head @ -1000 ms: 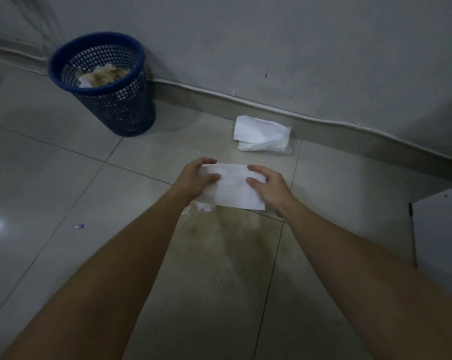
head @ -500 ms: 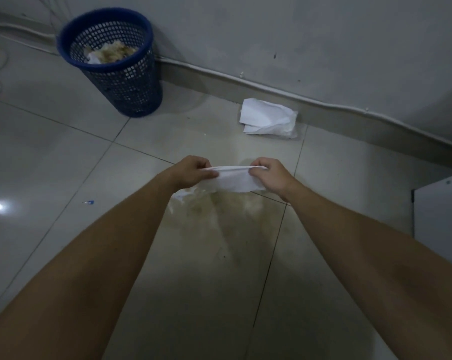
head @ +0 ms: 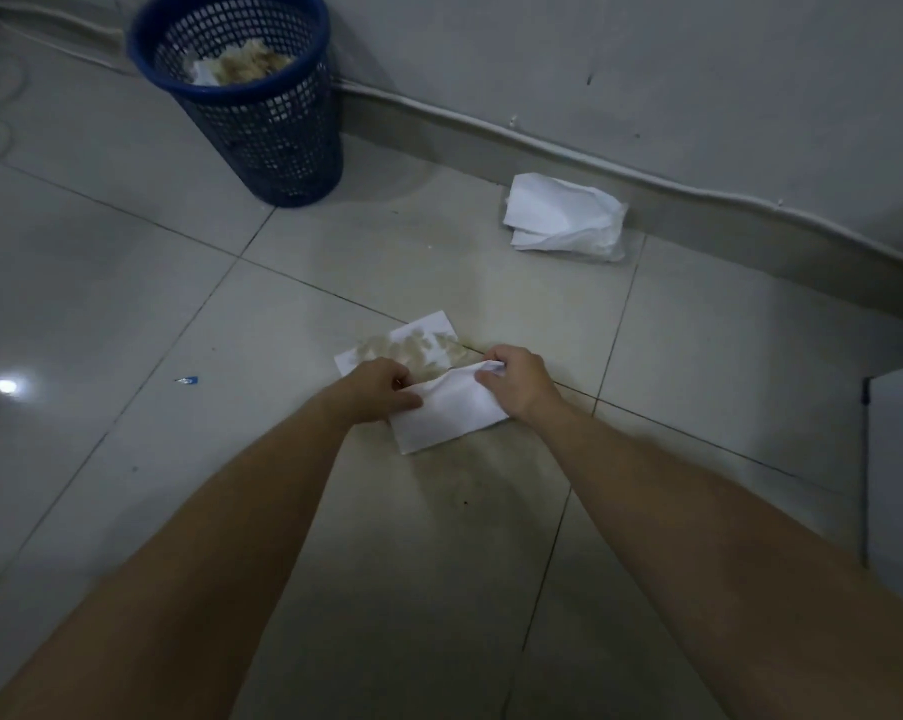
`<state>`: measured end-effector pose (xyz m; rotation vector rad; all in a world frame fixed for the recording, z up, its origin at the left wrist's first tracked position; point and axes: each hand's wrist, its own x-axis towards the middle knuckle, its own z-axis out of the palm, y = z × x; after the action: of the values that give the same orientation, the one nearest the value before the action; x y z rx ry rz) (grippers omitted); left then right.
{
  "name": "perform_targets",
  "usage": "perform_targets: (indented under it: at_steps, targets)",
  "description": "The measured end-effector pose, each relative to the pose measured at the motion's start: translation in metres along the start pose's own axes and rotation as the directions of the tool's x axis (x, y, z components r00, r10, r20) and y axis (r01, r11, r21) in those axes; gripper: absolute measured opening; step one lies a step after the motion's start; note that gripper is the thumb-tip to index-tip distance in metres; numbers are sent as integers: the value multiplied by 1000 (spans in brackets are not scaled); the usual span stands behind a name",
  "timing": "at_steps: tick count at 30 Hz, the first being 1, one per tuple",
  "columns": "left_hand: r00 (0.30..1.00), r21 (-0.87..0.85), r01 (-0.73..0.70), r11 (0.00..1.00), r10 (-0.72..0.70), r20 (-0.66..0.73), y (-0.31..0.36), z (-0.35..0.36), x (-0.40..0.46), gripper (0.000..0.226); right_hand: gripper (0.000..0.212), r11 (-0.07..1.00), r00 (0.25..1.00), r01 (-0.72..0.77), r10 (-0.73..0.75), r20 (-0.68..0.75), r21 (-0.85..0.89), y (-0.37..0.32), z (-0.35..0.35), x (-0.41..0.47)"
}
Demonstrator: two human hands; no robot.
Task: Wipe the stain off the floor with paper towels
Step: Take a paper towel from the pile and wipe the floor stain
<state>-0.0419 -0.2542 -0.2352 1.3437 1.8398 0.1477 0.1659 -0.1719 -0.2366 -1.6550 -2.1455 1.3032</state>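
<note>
A brownish stain (head: 470, 475) spreads over the pale floor tiles in the middle of the view. A white paper towel (head: 449, 413) lies low over the stain's far part, held at its left edge by my left hand (head: 382, 387) and at its upper right corner by my right hand (head: 517, 381). Just beyond my hands a second paper towel (head: 402, 345) lies flat on the floor, soaked with brown blotches. Each hand pinches the clean towel.
A blue mesh wastebasket (head: 262, 106) with used paper inside stands at the back left by the wall. A pack of white paper towels (head: 563, 218) lies near the skirting board. A grey cabinet corner (head: 901, 459) is at the right. A small blue scrap (head: 187, 380) lies left.
My hands have lowered the stretched towel from the air down to the floor over the stain. The blotched towel beyond them has come into sight.
</note>
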Motion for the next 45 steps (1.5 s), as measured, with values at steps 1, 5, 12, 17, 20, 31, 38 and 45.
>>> perform_targets:
  at_steps: [1,5,12,17,20,31,38,45]
  targets:
    - [999,46,-5,999,6,-42,-1,4,1,15,15,1000,1000,2,-2,-23,-7,-1,4,2]
    - [988,47,40,998,-32,-152,-4,15,7,14,11,999,995,-25,22,-96,-30,-5,15,15]
    - [909,498,-109,861,289,-301,-3,45,-7,53,67,891,961,133,-224,-164,-434,-4,34,-4]
    - [921,608,-264,749,384,-72,-9,67,-7,60,69,793,973,230,-202,113,-565,20,58,-22]
    - [935,602,-259,755,351,-38,-16,71,0,66,73,804,976,211,-144,163,-556,28,60,-19]
    - [949,629,-227,743,314,-29,-21,73,4,71,77,797,971,193,-72,227,-572,24,57,-16]
    - [952,569,-246,785,306,-10,-6,45,-5,67,69,774,959,225,-69,274,-591,7,39,-7]
    - [973,524,-189,830,230,-14,-9,26,-3,72,70,777,979,199,-127,161,-597,-6,50,-9]
